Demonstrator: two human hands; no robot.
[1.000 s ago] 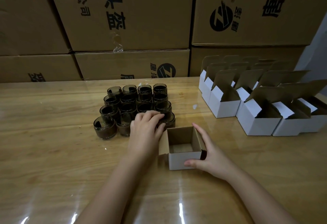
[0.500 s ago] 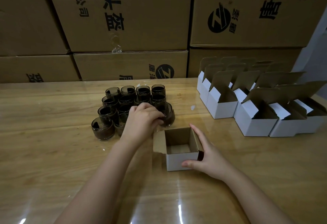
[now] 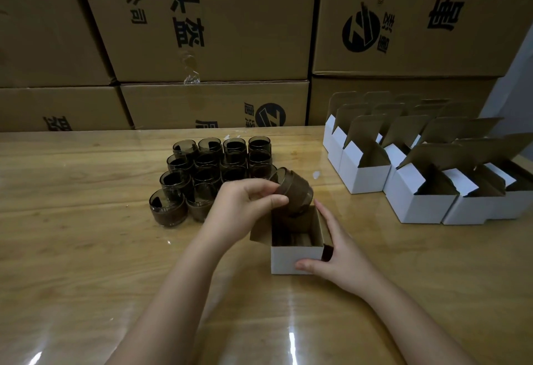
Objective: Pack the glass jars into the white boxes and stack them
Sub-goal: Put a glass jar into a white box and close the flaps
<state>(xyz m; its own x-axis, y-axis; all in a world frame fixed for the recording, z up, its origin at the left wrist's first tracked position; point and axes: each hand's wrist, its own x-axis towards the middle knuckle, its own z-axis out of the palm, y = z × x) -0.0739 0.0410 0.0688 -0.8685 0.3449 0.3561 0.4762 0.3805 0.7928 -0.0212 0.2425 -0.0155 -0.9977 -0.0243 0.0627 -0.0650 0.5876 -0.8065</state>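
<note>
Since the earlier frame, your left hand (image 3: 245, 208) has lifted one glass jar (image 3: 294, 191) off the near right corner of the jar cluster (image 3: 213, 168) and carried it to the white box (image 3: 294, 258). The left hand grips the jar by its rim and wall between thumb and curled fingers. The jar is tilted, mouth toward the far left, with its base at the far rim of the box opening. Whether the base has entered the box cannot be told.

Your right hand (image 3: 337, 255) has not shifted. It braces the box with straight fingers along the right wall and the thumb on the front wall. This hold probably keeps the light box from sliding and keeps the right flap out of the opening while the jar goes in. The box stands near the middle of the desk (image 3: 86, 249), toward its front edge.

The cluster now shows a gap at its near right corner and stands just behind the box. Empty white boxes (image 3: 418, 180), flaps raised, wait along the right edge, within reach of the right hand. Brown cartons (image 3: 202, 32) are stacked behind the far edge.
</note>
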